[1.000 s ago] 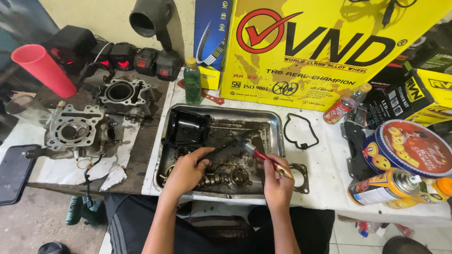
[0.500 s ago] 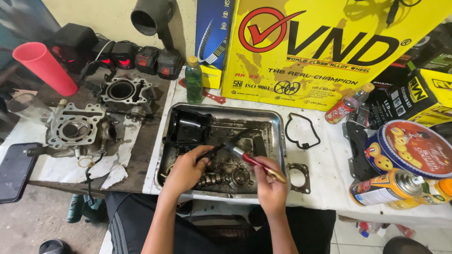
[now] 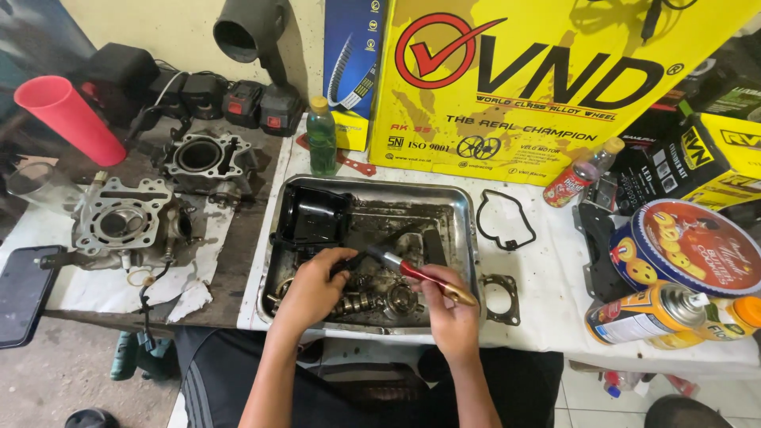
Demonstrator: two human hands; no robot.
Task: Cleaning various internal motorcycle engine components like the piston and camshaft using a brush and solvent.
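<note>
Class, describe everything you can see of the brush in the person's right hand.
The brush has a red handle with a gold-coloured end and a silver ferrule; its dark bristle end points up-left over the grimy metal tray. It lies tilted, gripped near its gold end by the right hand, close to the left hand.

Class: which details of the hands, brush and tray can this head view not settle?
- Left hand: what it grips, hidden under its fingers.
- Brush bristles: dark against the grimy metal tray.
- Right hand: palm side hidden.
- Small parts: too small and oily to identify.
</note>
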